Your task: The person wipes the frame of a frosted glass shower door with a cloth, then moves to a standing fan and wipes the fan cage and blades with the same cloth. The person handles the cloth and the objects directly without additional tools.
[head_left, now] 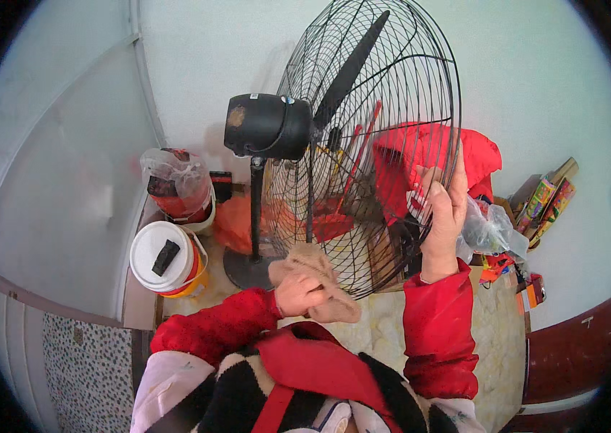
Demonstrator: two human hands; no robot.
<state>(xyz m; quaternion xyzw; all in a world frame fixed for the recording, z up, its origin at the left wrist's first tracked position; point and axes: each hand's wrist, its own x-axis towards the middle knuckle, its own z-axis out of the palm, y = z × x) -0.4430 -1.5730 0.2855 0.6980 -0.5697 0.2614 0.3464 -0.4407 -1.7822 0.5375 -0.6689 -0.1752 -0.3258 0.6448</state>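
A large black pedestal fan stands before me, its wire guard (403, 86) tilted with the front facing right. Behind the guard runs a black fan blade (354, 67), and the motor housing (270, 127) sits to the left on its pole (257, 211). My right hand (443, 216) grips the guard's right rim, thumb toward me. In my left hand (300, 295) is a tan cloth (311, 265), bunched up near the guard's lower edge. Whether the cloth touches the wires I cannot tell. The round base (243, 270) rests on the floor, partly hidden by the cloth.
On the left stand a white-lidded bucket (146, 254) with a black object on top and another bucket (205, 216) holding plastic-wrapped things. Behind the guard are a red cloth (478, 149) and a red-handled tool (365, 146). Plastic bags (492, 227) and boxes (546, 203) lie at right.
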